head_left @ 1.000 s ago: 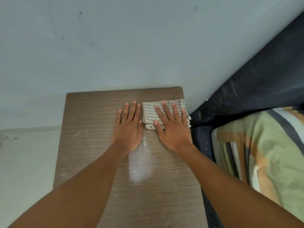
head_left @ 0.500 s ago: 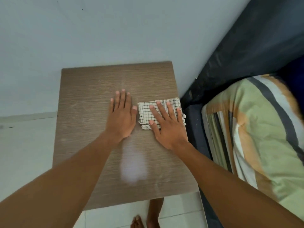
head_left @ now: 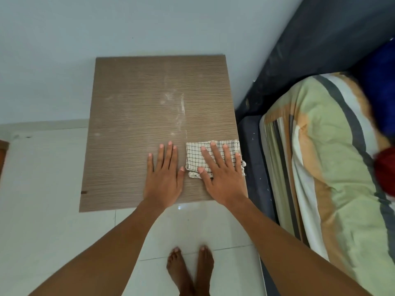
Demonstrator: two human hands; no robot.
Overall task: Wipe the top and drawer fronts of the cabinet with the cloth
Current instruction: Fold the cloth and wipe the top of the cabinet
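The checked cloth (head_left: pixel 192 158) is laid folded on the cabinet top (head_left: pixel 132 116), near its front right corner, with one edge reaching the right rim. It is pressed flat under the right hand (head_left: pixel 222 178), whose fingers are held straight and slightly spread across the fabric; nothing is pinched. The left hand (head_left: pixel 164 178) is laid flat on the bare wood, fingers straight and close together, the thumb just beside the cloth. Pale dusty streaks (head_left: pixel 182 105) are seen on the wood farther back. The cabinet is set against a pale wall (head_left: pixel 149 24), with a bed covered by a striped blanket (head_left: pixel 320 167) at its right. Two bare feet (head_left: pixel 190 270) are seen on the white tiled floor (head_left: pixel 53 210).
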